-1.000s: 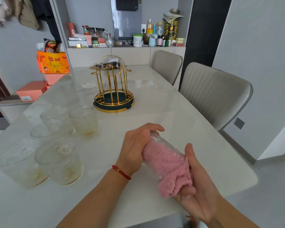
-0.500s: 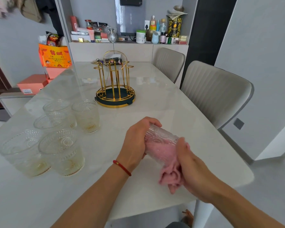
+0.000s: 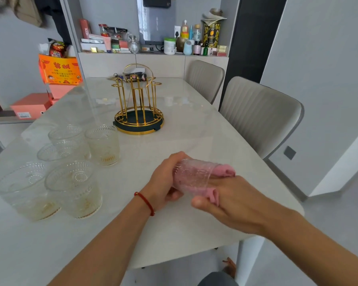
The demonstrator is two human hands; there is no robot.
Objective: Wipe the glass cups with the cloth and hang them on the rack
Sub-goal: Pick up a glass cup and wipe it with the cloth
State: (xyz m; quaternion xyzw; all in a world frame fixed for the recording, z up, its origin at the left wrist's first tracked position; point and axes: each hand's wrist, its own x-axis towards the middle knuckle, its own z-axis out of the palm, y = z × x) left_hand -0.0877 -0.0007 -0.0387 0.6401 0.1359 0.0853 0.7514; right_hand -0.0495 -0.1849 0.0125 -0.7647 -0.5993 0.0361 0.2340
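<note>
My left hand (image 3: 165,180) grips the base of a patterned glass cup (image 3: 191,175) lying on its side above the table. A pink cloth (image 3: 225,172) fills the cup and sticks out of its mouth. My right hand (image 3: 229,200) has its fingers inside the cup, holding the cloth there; only the thumb and the back of the hand show. Several more glass cups (image 3: 102,144) stand upright in a cluster at the left of the table. The gold wire rack (image 3: 139,104) on its dark round base stands bare at the table's middle.
The pale marble table (image 3: 184,124) ends close to my body, its rounded corner at the right. Two grey chairs (image 3: 258,114) stand along the right side. A cluttered shelf (image 3: 153,45) runs behind, and orange boxes (image 3: 31,105) sit at the left.
The cup has turned so its mouth points right. My right hand has rolled over, back upward, pushing the cloth further inside, and both hands sit a little higher over the table.
</note>
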